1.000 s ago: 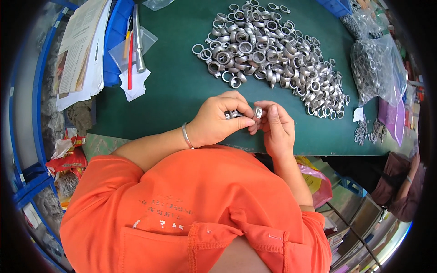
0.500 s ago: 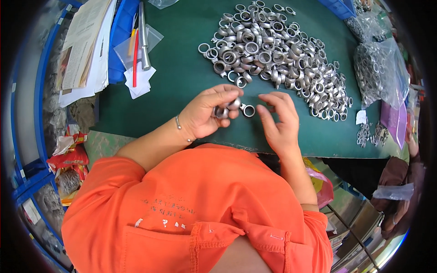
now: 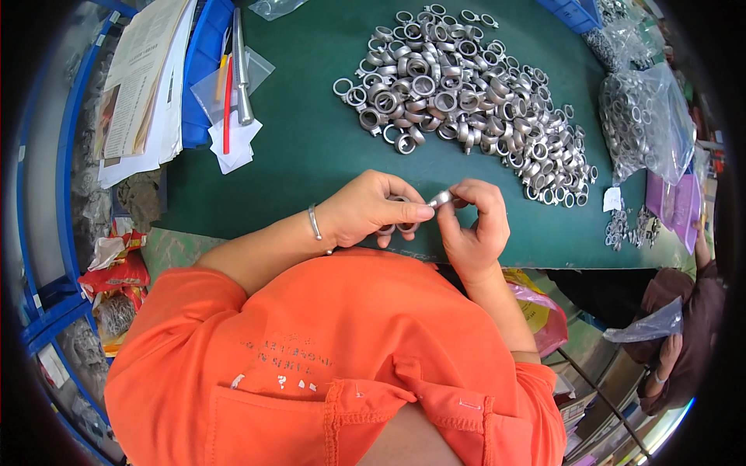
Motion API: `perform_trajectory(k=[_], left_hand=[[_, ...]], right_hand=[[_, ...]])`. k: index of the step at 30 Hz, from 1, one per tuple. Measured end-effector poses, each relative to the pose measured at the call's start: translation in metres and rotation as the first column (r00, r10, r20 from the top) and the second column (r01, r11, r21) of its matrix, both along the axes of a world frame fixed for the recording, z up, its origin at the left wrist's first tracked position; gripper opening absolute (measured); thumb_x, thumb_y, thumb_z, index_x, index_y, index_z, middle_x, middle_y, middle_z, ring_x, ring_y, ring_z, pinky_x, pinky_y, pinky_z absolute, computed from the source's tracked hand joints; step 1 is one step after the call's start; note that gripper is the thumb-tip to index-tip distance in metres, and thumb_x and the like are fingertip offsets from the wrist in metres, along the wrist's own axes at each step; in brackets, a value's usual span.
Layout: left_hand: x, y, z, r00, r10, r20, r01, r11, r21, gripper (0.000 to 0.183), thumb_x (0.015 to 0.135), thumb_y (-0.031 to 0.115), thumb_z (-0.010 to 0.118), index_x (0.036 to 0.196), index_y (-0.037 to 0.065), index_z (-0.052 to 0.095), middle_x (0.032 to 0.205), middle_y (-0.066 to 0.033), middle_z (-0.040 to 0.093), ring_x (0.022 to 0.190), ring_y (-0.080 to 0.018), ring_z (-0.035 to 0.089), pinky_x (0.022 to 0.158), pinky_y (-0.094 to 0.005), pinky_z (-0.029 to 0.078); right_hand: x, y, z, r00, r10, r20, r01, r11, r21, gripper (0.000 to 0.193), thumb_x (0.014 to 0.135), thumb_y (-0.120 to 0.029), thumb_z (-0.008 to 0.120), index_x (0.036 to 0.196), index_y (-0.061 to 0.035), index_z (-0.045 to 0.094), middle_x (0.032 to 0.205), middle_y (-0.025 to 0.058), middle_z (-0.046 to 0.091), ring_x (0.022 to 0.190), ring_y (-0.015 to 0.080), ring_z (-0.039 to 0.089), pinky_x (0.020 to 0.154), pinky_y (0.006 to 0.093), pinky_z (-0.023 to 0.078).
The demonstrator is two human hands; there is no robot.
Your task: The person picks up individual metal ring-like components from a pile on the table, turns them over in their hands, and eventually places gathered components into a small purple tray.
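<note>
My left hand point(image 3: 365, 208) is curled around metal rings point(image 3: 405, 227) that show below its thumb; fingers hide part of them. In front of my body, my right hand point(image 3: 478, 229) pinches a single silver metal ring point(image 3: 441, 199) between thumb and fingers. The tip of my left thumb meets this ring's left side. Beyond both hands, a large heap of similar grey metal rings point(image 3: 458, 97) lies on the green tabletop point(image 3: 303, 116).
At left stand a blue bin point(image 3: 203, 78) with papers, a tapered metal rod point(image 3: 241, 70) and a red stick point(image 3: 228, 109). Clear bags of rings point(image 3: 645, 124) and a purple container point(image 3: 674, 203) sit at right. A person in dark clothes point(image 3: 668, 311) is beyond the table's right end.
My hands have come together lower and nearer my body. The ring that lay on the table between them is now in my right fingers. The other person's plastic bag has shifted left.
</note>
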State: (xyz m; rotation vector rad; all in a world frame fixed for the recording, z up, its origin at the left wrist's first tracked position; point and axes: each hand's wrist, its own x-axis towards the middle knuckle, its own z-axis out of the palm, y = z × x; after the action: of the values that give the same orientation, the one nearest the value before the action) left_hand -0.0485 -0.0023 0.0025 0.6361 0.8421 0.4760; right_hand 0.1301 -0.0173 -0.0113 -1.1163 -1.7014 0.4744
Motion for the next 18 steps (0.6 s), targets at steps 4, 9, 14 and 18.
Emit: perform_trajectory(k=[4,9,14,18], left_hand=[[0.004,-0.002,0.0,0.998,0.048,0.029,-0.047,0.998,-0.043,0.019,0.082,0.016,0.064,0.088,-0.002,0.061,0.072,-0.0084,0.06,0.057,-0.0097,0.056,0.039,-0.0197,0.04],[0.005,-0.003,-0.001,0.99,0.138,-0.033,-0.135,0.988,0.076,0.014,0.082,0.01,0.063,0.089,-0.001,0.062,0.079,-0.0072,0.059,0.057,-0.0088,0.055,0.042,-0.0192,0.04],[0.004,-0.004,0.003,0.934,0.32,-0.162,-0.168,0.788,0.592,0.01,0.074,0.002,0.069,0.083,0.002,0.065,0.082,-0.0026,0.057,0.063,-0.0077,0.053,0.047,-0.0197,0.04],[0.004,-0.001,-0.004,0.896,0.418,-0.151,-0.076,0.478,0.875,0.013,0.07,0.001,0.07,0.082,0.004,0.065,0.08,-0.003,0.057,0.066,-0.0091,0.054,0.054,-0.0219,0.042]], right_hand=[[0.0,-0.002,-0.002,0.994,0.025,-0.107,-0.016,0.997,0.079,0.034,0.061,0.014,0.065,0.089,-0.0015,0.054,0.08,0.0112,0.058,0.069,0.0227,0.057,0.059,0.0282,0.047],[-0.001,-0.004,0.004,0.954,0.107,-0.28,-0.108,0.994,0.012,0.027,0.069,0.011,0.06,0.094,0.0013,0.054,0.088,0.0127,0.057,0.075,0.0216,0.058,0.064,0.0279,0.048],[0.008,-0.01,0.006,0.846,0.156,-0.51,-0.376,0.852,-0.364,0.019,0.086,0.003,0.049,0.103,0.0063,0.055,0.096,0.0131,0.056,0.077,0.0153,0.058,0.065,0.0243,0.049],[0.005,-0.013,0.004,0.748,0.083,-0.659,-0.435,0.811,-0.392,0.02,0.089,-0.004,0.048,0.105,0.0066,0.054,0.093,0.0121,0.058,0.075,0.0154,0.059,0.059,0.0243,0.049]])
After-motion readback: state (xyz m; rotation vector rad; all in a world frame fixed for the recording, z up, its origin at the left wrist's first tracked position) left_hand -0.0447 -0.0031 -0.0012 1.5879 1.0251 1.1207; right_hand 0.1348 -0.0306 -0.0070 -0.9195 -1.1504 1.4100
